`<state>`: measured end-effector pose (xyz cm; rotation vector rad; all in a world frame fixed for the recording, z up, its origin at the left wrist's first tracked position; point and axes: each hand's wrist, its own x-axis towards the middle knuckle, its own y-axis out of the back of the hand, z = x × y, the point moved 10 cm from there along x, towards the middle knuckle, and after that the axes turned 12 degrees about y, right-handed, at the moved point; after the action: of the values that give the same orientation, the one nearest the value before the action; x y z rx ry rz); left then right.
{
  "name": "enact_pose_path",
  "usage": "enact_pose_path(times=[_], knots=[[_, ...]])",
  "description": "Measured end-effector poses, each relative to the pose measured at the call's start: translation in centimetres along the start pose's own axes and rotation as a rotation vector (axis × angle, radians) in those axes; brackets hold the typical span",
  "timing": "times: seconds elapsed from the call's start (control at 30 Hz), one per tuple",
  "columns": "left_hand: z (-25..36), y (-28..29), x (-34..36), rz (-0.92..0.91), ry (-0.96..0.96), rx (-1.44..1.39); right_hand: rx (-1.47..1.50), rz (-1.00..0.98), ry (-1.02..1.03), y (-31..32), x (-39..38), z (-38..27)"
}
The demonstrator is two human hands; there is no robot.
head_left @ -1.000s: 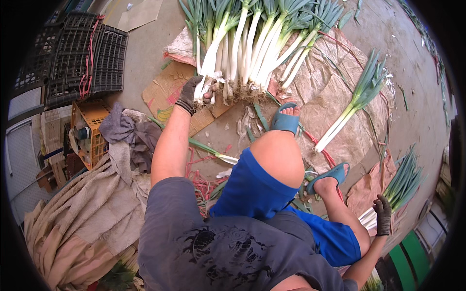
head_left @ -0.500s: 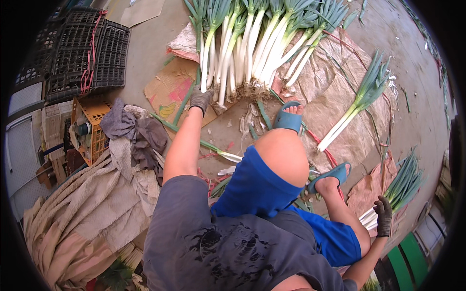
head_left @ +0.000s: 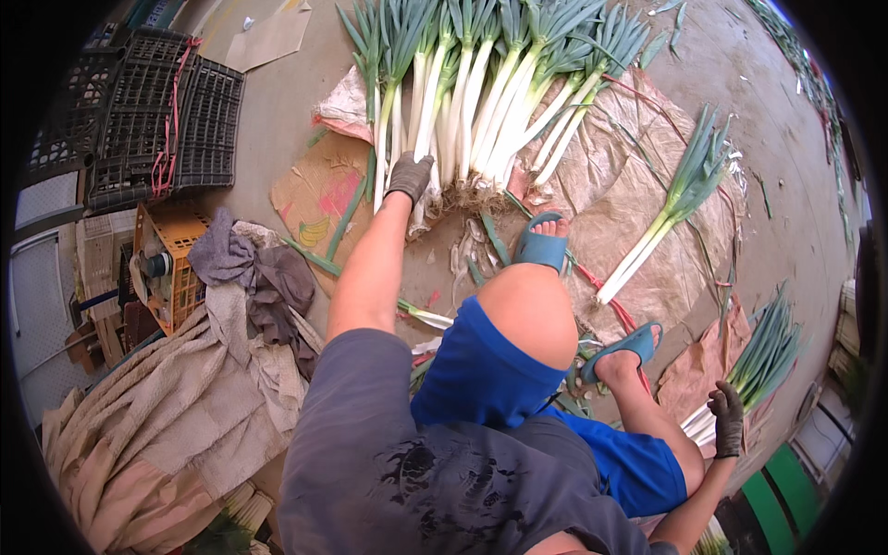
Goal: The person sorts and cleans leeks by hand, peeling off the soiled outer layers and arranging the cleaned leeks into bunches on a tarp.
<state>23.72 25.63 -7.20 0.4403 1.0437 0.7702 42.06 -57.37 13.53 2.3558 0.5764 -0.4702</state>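
The grey concrete floor [head_left: 795,213] is littered with trimmings. Nearest, the person sits low in a dark shirt [head_left: 388,453] and blue shorts [head_left: 490,365]. The gloved right hand [head_left: 727,418] has its fingers loosely curled and slightly apart, with nothing visible in its grip. Just beyond it lies a small bundle of leeks [head_left: 766,356] on a pinkish sack [head_left: 708,365]; contact with the hand cannot be determined.

The gloved left hand [head_left: 409,178] is closed on the white shank of a leek [head_left: 428,120], its root end showing just below the hand. Other leeks [head_left: 509,120] stand in a dense row beside and beyond this hand, roots toward the person. Well to its right, a few separate leeks [head_left: 684,190] lie on tan sheeting [head_left: 610,208]. Printed cardboard [head_left: 319,199] lies just left of the hand. Farther left are an orange crate [head_left: 176,222] and black crates [head_left: 208,116] with pink twine [head_left: 166,139].
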Motion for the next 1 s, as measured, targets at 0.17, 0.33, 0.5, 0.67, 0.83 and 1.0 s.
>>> enact_pose_path(times=[0.17, 0.33, 0.5, 0.67, 0.83, 1.0], knots=[[0.1, -2.2, -9.8, -0.757, 0.187, -0.897, -0.021, 0.016, -0.007, 1.1, -0.5, 1.6], [0.5, 1.7, -19.8, -0.903, 0.166, -1.203, -0.16, -0.064, 0.215, -1.4, 1.2, -4.9], [3.2, 7.5, -32.7, -0.675, -0.038, -0.951, -0.039, -0.188, 0.575, -10.0, -1.7, -24.7], [1.9, 10.5, -45.5, -0.464, -0.292, -0.501, 0.406, -0.53, 0.647, -24.2, -6.8, -37.3], [0.8, 7.0, -52.7, -0.58, -0.404, -0.349, 0.944, -0.637, 0.494, -31.3, -8.7, -40.6], [2.7, 0.6, -53.2, -0.747, -0.425, -0.308, 1.045, -0.453, 0.576, -26.4, -2.8, -37.2]])
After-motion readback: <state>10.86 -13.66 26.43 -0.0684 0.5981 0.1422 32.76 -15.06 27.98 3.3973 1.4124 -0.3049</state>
